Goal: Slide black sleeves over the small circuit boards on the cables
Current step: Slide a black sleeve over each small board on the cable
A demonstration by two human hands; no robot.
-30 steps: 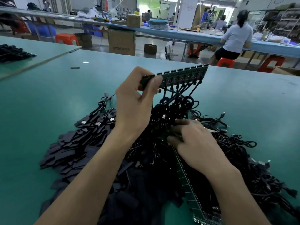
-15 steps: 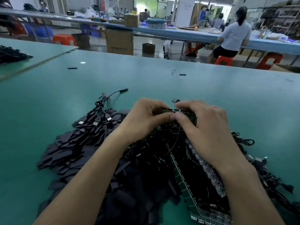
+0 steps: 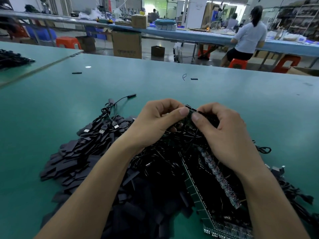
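the circuit board strip [image 3: 189,117] is down from where it was held high a second ago, and the right hand [image 3: 224,133] is up off the pile to meet it. both thumbs sit almost tip to tip on the strip with the fingers curled behind it, so the left hand [image 3: 158,121] and the right each pinch it. it sits just above the tangle of black cables [image 3: 165,152]. the black sleeves [image 3: 69,157] are heaped to the left on the green table [image 3: 241,100], and two long board panels [image 3: 195,192] lie under the right forearm.

cardboard box [image 3: 126,44] | orange stool [image 3: 68,42] | seated person [image 3: 248,37] | green table [image 3: 51,104]
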